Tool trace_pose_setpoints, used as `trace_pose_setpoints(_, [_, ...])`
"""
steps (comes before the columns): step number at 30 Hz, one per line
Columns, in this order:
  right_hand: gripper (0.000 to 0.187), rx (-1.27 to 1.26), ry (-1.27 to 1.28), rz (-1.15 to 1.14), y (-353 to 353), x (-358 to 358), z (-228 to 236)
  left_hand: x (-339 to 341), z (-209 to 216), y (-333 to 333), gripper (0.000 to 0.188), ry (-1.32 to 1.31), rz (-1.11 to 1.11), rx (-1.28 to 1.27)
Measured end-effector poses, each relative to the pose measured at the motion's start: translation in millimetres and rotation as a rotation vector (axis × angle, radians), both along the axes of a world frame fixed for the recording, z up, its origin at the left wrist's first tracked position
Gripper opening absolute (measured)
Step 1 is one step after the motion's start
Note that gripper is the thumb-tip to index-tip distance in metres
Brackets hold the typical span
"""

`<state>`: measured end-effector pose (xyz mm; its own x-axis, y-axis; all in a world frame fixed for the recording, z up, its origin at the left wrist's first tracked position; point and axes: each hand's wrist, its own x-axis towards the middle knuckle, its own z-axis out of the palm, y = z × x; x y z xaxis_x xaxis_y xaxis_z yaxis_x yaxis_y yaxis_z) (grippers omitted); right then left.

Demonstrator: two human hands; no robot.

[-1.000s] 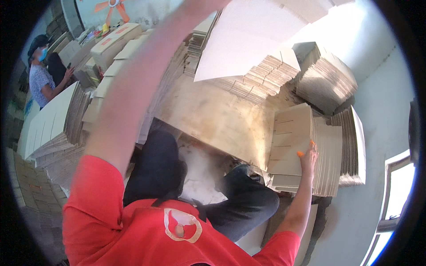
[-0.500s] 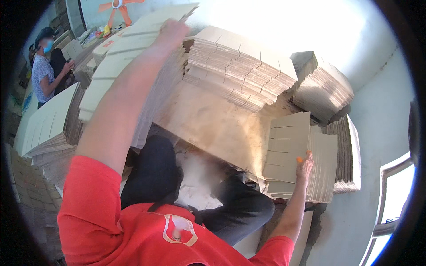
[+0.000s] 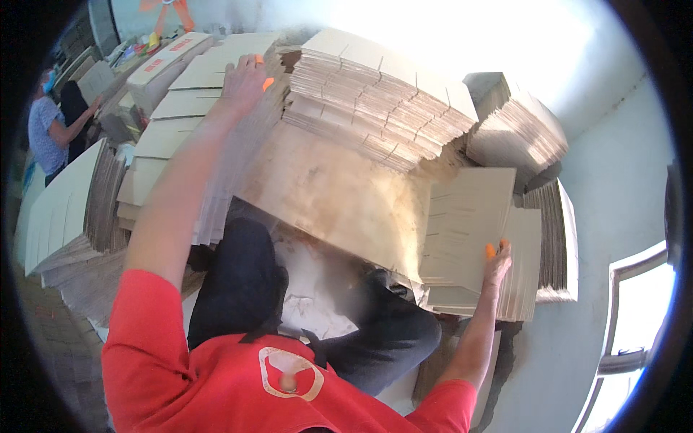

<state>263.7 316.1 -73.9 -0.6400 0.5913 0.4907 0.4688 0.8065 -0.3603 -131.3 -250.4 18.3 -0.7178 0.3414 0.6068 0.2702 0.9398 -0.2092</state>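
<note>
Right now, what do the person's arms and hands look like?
The arms have short red sleeves, with bare forearms below. The left hand wears what look like small orange covers, on the thumb and one finger. The right hand has orange on its fingertips too. No gloves show on either.

Strong glare whitens the upper wall, and the window at right is blown out. Warm light brightens the surface beside the right-hand cardboard stack, whose slits look smeared. Lower left is dim; haze softens the dark trousers. Edges bow toward a black rim.
</note>
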Motion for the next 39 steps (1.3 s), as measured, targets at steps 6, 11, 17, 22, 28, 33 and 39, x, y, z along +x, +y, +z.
trace_pose_setpoints(6, [0.029,-0.243,0.767,0.199,-121,-34,97,29,40,86,0.078,-0.787,-0.618,0.605])
trace_pose_setpoints(11, [0.022,-0.774,0.84,0.422,-170,-79,97,87,11,179,0.073,-1.317,-0.976,1.255])
trace_pose_setpoints(17, [0.01,-1.045,0.698,0.69,-182,-115,82,91,2,183,0.037,-1.318,-0.891,1.616])
trace_pose_setpoints(22, [0.023,-1.19,0.54,0.654,-148,-108,71,75,25,213,0.033,-1.245,-0.98,1.073])
trace_pose_setpoints(28, [0.024,-0.839,0.687,0.192,-133,-82,87,30,62,278,0.041,-0.097,-1.066,0.533])
trace_pose_setpoints(33, [0.024,-0.853,0.78,0.128,-123,-86,80,-12,45,321,0.022,-0.1,-0.718,0.12])
trace_pose_setpoints(39, [0.033,-1.002,0.78,0.177,-132,-89,70,-24,47,326,0.013,-0.19,-0.628,-0.148])
